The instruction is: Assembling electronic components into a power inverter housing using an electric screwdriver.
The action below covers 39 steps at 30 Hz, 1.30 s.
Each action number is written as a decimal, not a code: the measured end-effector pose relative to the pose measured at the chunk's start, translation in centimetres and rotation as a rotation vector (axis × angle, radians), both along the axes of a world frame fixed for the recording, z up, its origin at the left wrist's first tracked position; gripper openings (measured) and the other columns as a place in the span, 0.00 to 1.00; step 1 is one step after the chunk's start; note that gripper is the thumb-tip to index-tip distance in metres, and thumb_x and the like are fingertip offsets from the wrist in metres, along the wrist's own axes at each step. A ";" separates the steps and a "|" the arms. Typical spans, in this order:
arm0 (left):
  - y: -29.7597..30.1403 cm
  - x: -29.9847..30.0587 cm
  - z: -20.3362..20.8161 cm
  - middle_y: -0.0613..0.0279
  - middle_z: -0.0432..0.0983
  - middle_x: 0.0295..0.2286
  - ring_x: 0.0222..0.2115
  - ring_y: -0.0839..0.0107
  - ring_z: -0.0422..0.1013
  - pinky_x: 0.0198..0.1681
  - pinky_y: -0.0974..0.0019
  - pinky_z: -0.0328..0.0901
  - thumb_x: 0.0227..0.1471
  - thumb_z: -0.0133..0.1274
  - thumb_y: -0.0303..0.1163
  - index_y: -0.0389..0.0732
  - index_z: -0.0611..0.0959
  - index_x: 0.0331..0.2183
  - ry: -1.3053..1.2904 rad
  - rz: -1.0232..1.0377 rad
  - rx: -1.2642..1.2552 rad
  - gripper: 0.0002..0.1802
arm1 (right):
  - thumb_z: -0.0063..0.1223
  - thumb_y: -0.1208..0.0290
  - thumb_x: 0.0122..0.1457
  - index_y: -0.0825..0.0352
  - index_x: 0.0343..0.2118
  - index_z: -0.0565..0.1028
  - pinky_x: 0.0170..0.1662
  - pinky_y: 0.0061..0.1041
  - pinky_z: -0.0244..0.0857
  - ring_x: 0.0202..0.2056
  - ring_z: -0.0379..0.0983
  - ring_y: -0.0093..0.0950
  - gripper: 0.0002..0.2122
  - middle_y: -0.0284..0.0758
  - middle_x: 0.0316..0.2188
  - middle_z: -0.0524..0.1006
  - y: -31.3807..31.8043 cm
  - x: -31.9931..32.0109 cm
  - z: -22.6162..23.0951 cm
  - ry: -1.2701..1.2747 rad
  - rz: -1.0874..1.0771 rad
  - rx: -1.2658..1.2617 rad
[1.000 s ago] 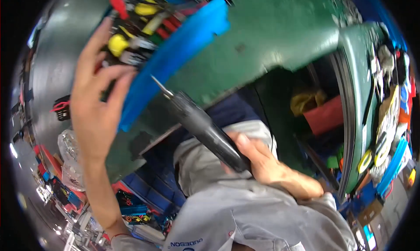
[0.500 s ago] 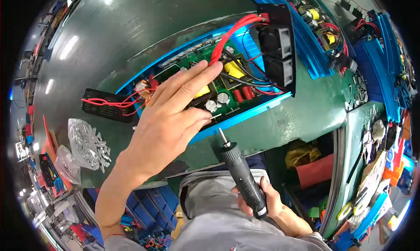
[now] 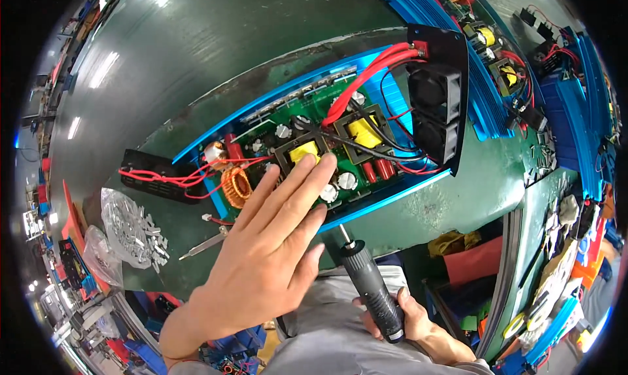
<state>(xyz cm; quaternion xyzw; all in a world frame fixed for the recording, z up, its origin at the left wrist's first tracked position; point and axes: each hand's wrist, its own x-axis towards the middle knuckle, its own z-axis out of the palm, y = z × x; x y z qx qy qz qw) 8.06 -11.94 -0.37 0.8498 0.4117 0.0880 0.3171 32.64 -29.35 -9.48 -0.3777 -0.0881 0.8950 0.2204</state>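
Note:
My left hand (image 3: 271, 247) lies open, palm down, with its fingers reaching over the near side of a blue metal housing (image 3: 366, 209). A green circuit board (image 3: 327, 99) sits inside it, carrying yellow-wrapped transformers, capacitors and a copper coil (image 3: 237, 187). The fingertips are by the nearer transformer (image 3: 303, 153); whether they touch it I cannot tell. My right hand (image 3: 417, 319) grips a black electric screwdriver (image 3: 369, 283), its bit pointing at the housing's near edge, apart from it. Thick red wires (image 3: 366, 74) run from the board to a black end plate with two fans (image 3: 435, 90).
A second black end plate (image 3: 154, 182) hangs on red wires at the housing's left. Plastic bags of small metal pieces (image 3: 134, 234) lie at the left, near a thin pointed tool (image 3: 204, 245). More blue housings (image 3: 451, 68) stand at the far right, beside scattered metal pieces (image 3: 541, 156).
My left hand has drawn back toward me, uncovering more of the board and the thin tool. In the picture the housing sits farther right and lower. The screwdriver has shifted slightly down.

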 end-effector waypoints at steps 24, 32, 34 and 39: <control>-9.5 -15.1 -3.2 0.58 0.79 0.33 0.33 0.62 0.75 0.38 0.64 0.69 0.51 0.61 0.21 0.39 0.84 0.36 0.100 0.998 0.573 0.08 | 0.25 0.34 0.66 0.74 0.55 0.68 0.21 0.20 0.60 0.18 0.67 0.22 0.40 0.33 0.20 0.72 -3.3 0.1 -2.0 -0.631 -0.235 0.362; -10.4 -18.1 -5.7 0.54 0.81 0.31 0.30 0.67 0.76 0.37 0.67 0.69 0.53 0.64 0.34 0.37 0.87 0.38 0.302 1.125 0.338 0.12 | 0.27 0.36 0.66 0.68 0.52 0.71 0.24 0.22 0.61 0.20 0.66 0.22 0.35 0.31 0.20 0.72 -3.4 -0.1 -3.1 -0.725 -0.256 0.255; -11.0 -19.4 -6.0 0.51 0.80 0.32 0.31 0.61 0.77 0.36 0.65 0.69 0.54 0.62 0.31 0.36 0.87 0.36 0.290 1.026 0.423 0.09 | 0.28 0.38 0.67 0.66 0.43 0.72 0.27 0.22 0.61 0.24 0.67 0.20 0.31 0.29 0.22 0.72 -3.0 -1.0 -2.5 -0.721 -0.221 0.333; -11.0 -24.6 -6.2 0.61 0.82 0.38 0.37 0.72 0.75 0.43 0.70 0.68 0.64 0.53 0.35 0.33 0.83 0.47 0.237 1.018 0.364 0.16 | 0.24 0.41 0.68 0.69 0.50 0.72 0.34 0.27 0.60 0.29 0.66 0.23 0.32 0.31 0.28 0.74 -2.6 -1.3 -0.9 -0.803 0.036 0.654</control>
